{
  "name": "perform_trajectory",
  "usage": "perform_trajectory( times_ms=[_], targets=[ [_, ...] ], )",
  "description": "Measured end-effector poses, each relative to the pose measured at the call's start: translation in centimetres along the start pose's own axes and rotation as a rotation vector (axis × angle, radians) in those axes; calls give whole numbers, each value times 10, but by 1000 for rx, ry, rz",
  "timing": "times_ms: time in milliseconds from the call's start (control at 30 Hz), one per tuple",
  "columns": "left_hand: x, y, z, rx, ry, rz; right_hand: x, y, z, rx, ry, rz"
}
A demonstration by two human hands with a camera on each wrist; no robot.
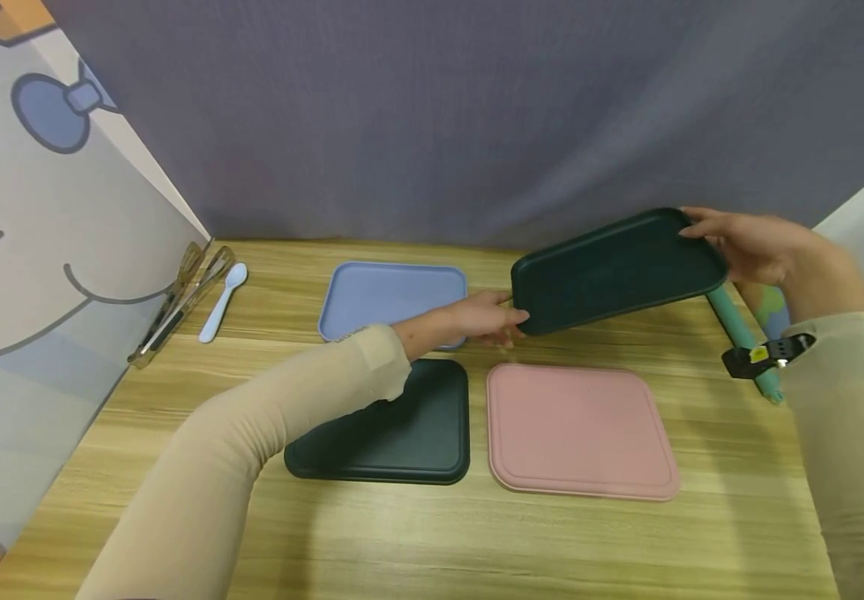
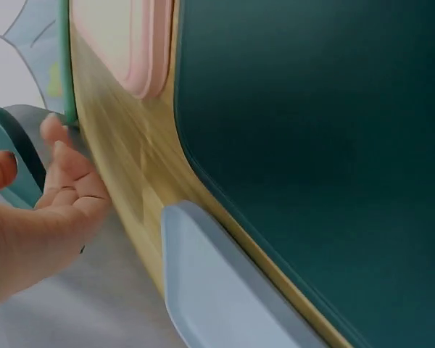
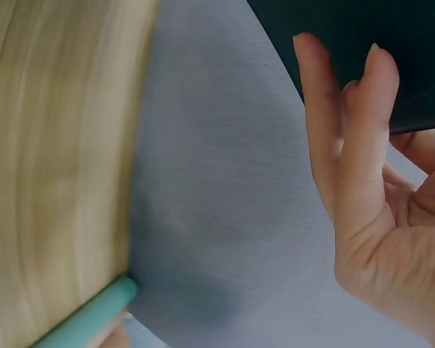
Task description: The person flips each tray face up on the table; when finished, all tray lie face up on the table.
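Holding the held green tray (image 1: 615, 271) tilted above the two o'clock part of the wooden table (image 1: 491, 550), you pinch its eight o'clock corner with your left hand (image 1: 486, 319) and grip its two o'clock corner with your right hand (image 1: 761, 246). From it, the pink tray (image 1: 581, 433) lies toward six o'clock, the second dark tray (image 1: 409, 437) at eight and the blue tray (image 1: 394, 292) near nine.

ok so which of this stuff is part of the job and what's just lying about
In the job: held tray, left hand, right hand; probably blue tray, pink tray, other dark tray.

Lying about, seemingly: spoon, tongs, green rod.
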State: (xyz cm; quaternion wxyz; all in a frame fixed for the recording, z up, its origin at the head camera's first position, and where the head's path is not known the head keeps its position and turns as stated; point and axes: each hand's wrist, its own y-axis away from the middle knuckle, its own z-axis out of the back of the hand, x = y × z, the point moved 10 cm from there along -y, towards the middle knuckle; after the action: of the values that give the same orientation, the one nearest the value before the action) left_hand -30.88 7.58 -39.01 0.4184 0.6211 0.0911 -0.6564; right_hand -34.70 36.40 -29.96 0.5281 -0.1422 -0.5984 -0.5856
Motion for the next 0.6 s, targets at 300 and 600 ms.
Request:
perform_trajectory(
  times_ms=[300, 600],
  targets=[
    [4, 2, 19, -119, 140, -13, -20, -2, -2, -52, 79, -11],
    [3, 6, 32, -185, 161, -61, -40, -7, -9, -24, 54, -4]
  ],
)
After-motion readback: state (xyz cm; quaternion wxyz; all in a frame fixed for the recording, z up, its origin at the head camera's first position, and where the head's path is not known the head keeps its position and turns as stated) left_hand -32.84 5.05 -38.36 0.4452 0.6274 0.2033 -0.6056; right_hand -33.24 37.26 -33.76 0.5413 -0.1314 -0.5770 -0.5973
